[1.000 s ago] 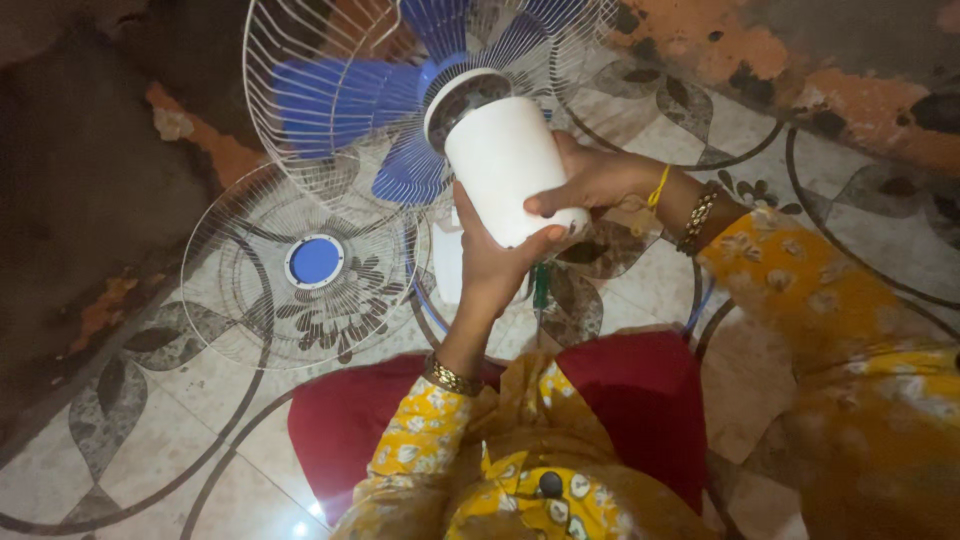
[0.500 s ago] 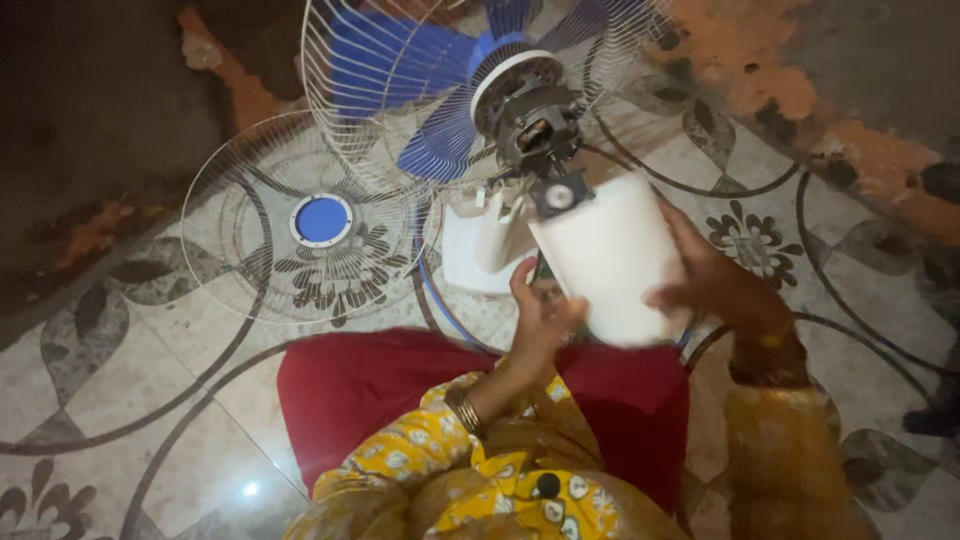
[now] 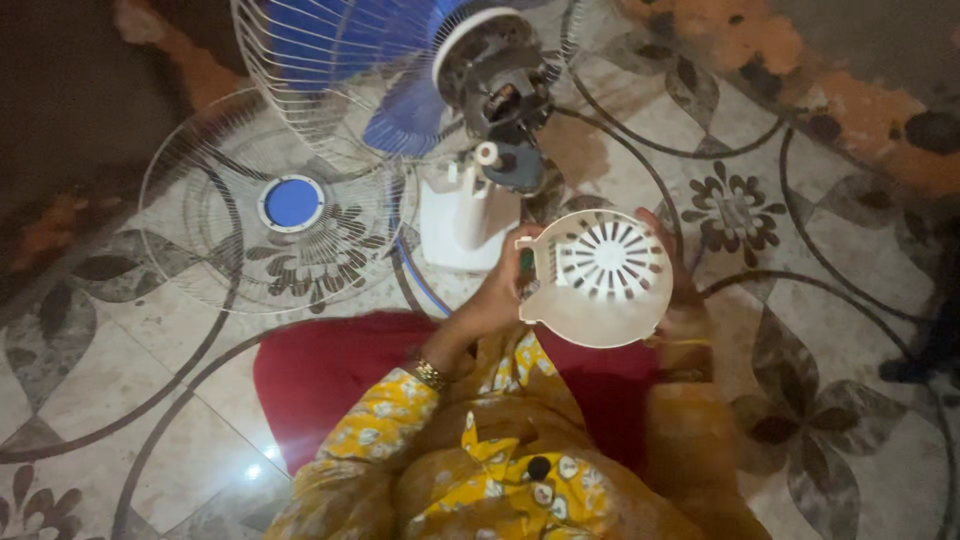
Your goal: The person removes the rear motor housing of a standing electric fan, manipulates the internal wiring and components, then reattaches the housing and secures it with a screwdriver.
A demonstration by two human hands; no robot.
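I hold a white plastic motor cover [image 3: 600,280] in front of me, its open inside with radial vent slots facing up. My left hand [image 3: 497,297] grips its left rim and my right hand [image 3: 672,272] holds its right side. Just beyond it stands a fan with its bare dark motor [image 3: 497,82] exposed, blue blades [image 3: 395,110] and a white rear wire guard [image 3: 300,50]. The fan's white base [image 3: 462,222] sits on the floor below the motor.
A loose front wire guard with a blue centre disc [image 3: 291,203] lies flat on the patterned tile floor [image 3: 800,200] to the left. A red cushion [image 3: 330,375] lies under my lap. Dark shoes [image 3: 930,340] sit at the right edge.
The white cover has come off the back of the fan motor and moved toward me, then turned so its inside faces up. The motor now stands uncovered.
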